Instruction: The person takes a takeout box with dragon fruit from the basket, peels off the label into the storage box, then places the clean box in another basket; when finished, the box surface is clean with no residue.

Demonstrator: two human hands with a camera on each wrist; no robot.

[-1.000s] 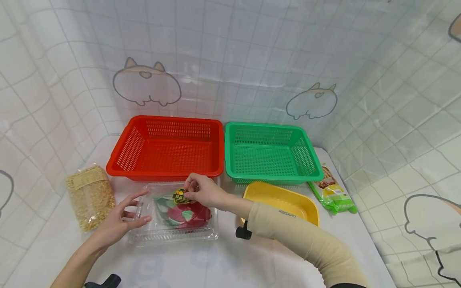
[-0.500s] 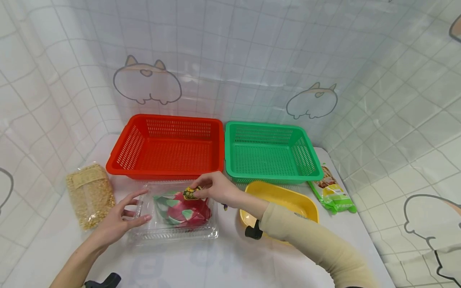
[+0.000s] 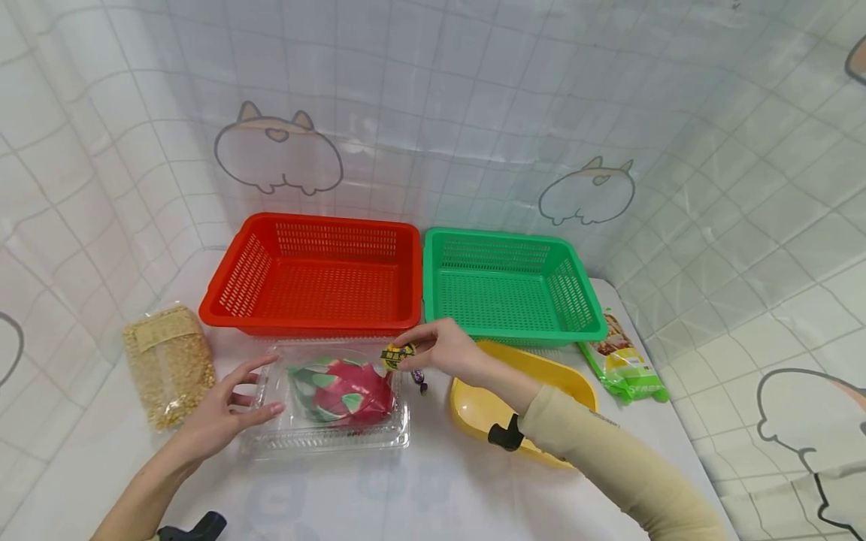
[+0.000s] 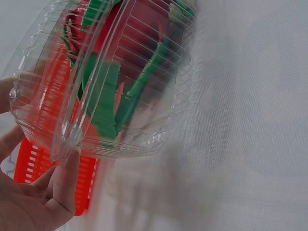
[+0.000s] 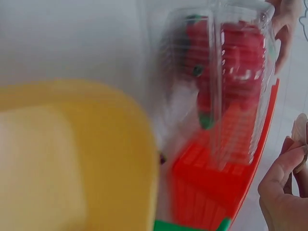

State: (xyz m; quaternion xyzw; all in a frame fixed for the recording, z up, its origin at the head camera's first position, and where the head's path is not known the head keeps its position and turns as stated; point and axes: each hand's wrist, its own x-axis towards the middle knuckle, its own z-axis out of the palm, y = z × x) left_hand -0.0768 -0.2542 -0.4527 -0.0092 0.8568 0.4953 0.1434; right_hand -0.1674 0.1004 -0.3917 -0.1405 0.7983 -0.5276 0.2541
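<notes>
My right hand (image 3: 446,349) pinches a round yellow-and-black sticker (image 3: 397,356) between thumb and fingertips, above the back right corner of a clear plastic clamshell box (image 3: 325,442). In the right wrist view its fingers stand at the right edge, with a pale, translucent edge between them. Inside the lidded box lies a red dragon fruit (image 3: 352,391) with green scales. My left hand (image 3: 226,409) is spread at the box's left side, thumb and fingers extended. The left wrist view has one of its fingertips (image 4: 72,159) against the box's rim.
Behind the box stand a red basket (image 3: 311,330) and a green basket (image 3: 514,334). A yellow tub (image 3: 473,406) sits to the right, partly under my forearm. A small dark-wrapped piece (image 3: 419,382) lies beside the box. A bag of yellow kernels (image 3: 169,368) and a green snack bag (image 3: 622,357) flank these.
My right hand has moved right with the sticker, from over the middle of the box to its back right corner. More of the dragon fruit shows. The left hand has stayed put.
</notes>
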